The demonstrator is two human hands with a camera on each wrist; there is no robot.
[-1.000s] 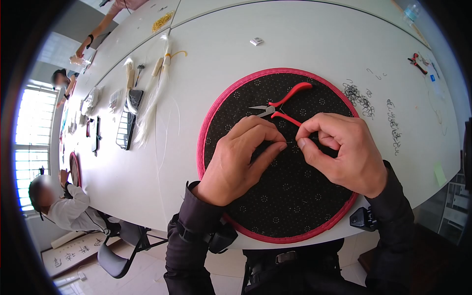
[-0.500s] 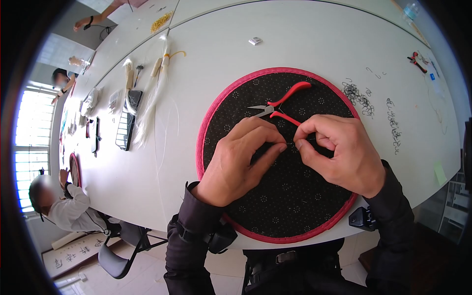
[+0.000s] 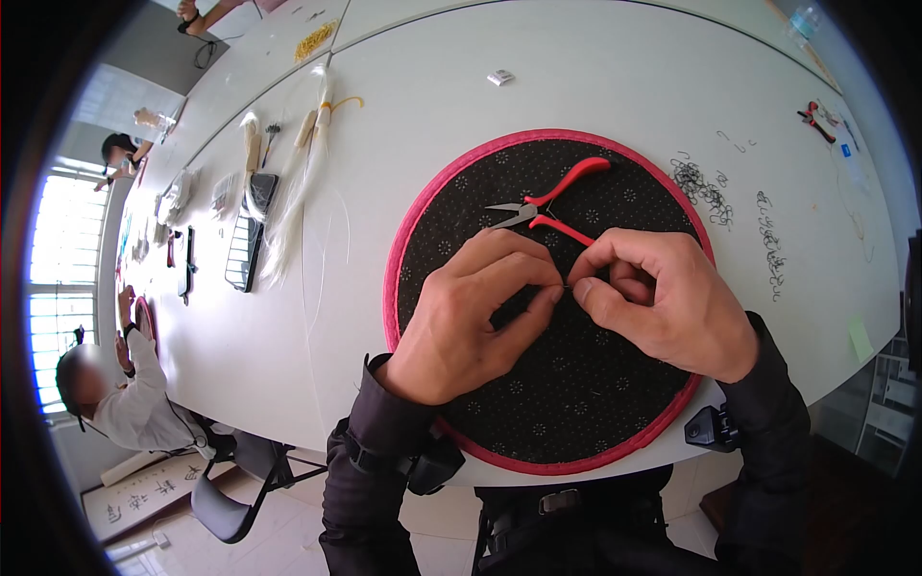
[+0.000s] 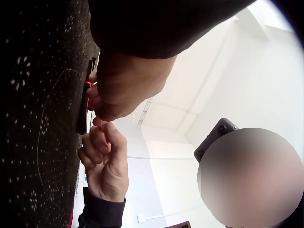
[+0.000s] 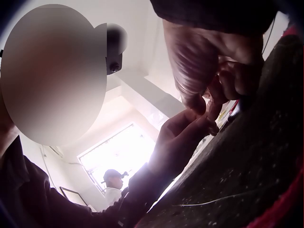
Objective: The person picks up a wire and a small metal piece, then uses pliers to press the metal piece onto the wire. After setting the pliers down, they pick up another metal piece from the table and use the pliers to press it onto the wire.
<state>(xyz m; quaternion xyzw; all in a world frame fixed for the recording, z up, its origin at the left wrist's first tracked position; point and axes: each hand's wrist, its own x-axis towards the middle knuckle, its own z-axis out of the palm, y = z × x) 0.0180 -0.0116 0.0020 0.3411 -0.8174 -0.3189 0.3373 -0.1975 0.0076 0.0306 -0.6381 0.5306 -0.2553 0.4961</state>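
Over a round black mat with a pink rim (image 3: 395, 274), the left hand (image 3: 480, 317) pinches between thumb and forefinger something very small and thin, seemingly a clear thread. The right hand (image 3: 665, 300) pinches at the same spot, its fingertips almost meeting the left ones. In the left wrist view a fine clear thread (image 4: 39, 147) curves over the mat; the right wrist view also has a thread (image 5: 209, 203). The fingers hide what lies between them. Red-handled pliers (image 3: 576, 180) lie with jaws apart on the mat, just beyond the hands.
Small dark hooks (image 3: 706, 197) lie scattered right of the mat, a small white packet (image 3: 499, 78) beyond it. Bundles of pale strands (image 3: 298, 202) and a phone (image 3: 246, 245) are at left. Other pliers (image 3: 817, 125) lie far right. Another person (image 3: 130, 394) sits at left.
The fingertips of both hands have come closer together, the left thumb and forefinger shifting slightly right. The pliers have stayed on the mat. The seated person's arm at left has risen.
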